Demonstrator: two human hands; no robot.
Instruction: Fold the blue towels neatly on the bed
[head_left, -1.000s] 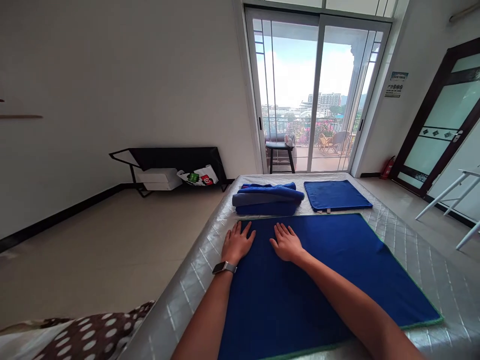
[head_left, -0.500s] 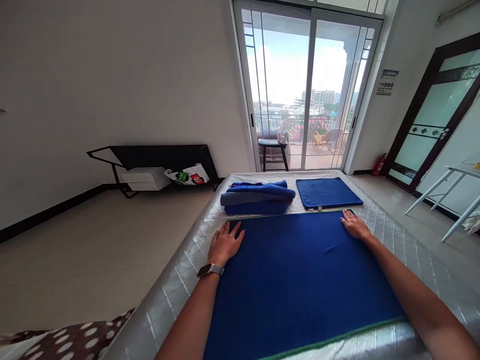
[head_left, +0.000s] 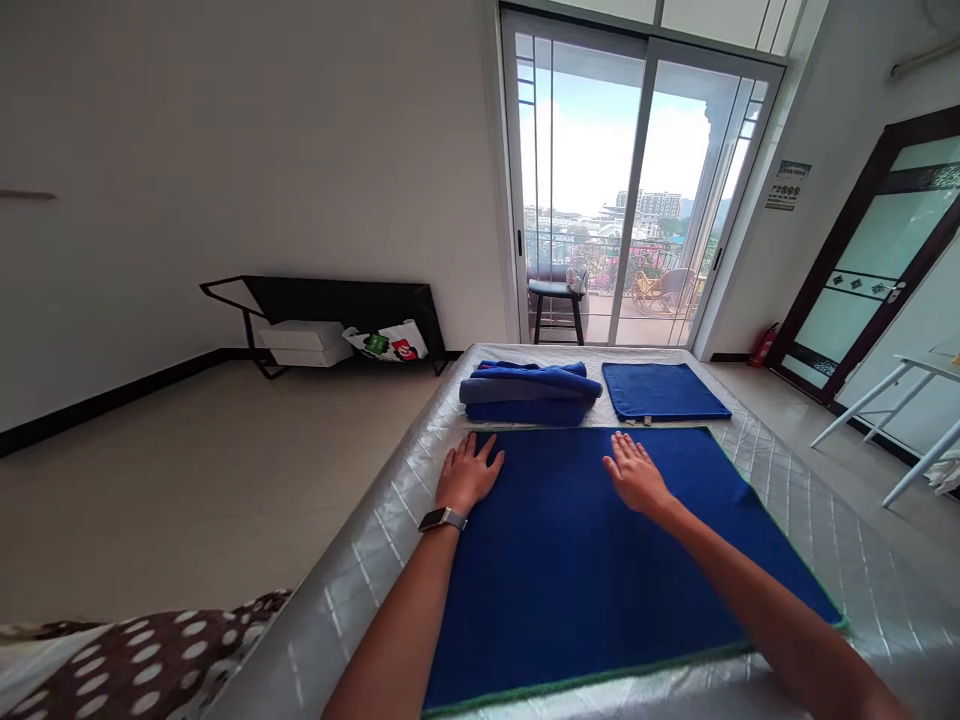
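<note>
A blue cloth (head_left: 570, 580) with green edging lies spread flat on a silver quilted mattress (head_left: 367, 530). My left hand (head_left: 469, 475) rests on its far left corner, fingers spread, palm down; a watch (head_left: 442, 519) is on that wrist. Near the middle of the cloth's far edge is my right hand (head_left: 637, 475), flat with its fingers stretched out, holding nothing. Just beyond the cloth, a pile of folded blue cloths (head_left: 529, 392) sits on the left. To the right of that pile lies a flat, folded blue cloth (head_left: 664, 391).
A black folding frame (head_left: 337, 305) stands by the left wall, with white boxes (head_left: 304, 343) and a printed bag (head_left: 390, 342) at it. Polka-dot fabric (head_left: 142, 660) is at lower left. A white table (head_left: 926, 365) stands right, near a fire extinguisher (head_left: 764, 345).
My right hand has moved left from the cloth's far right corner to the middle of its far edge. My left hand stays at the left corner. The view has shifted slightly.
</note>
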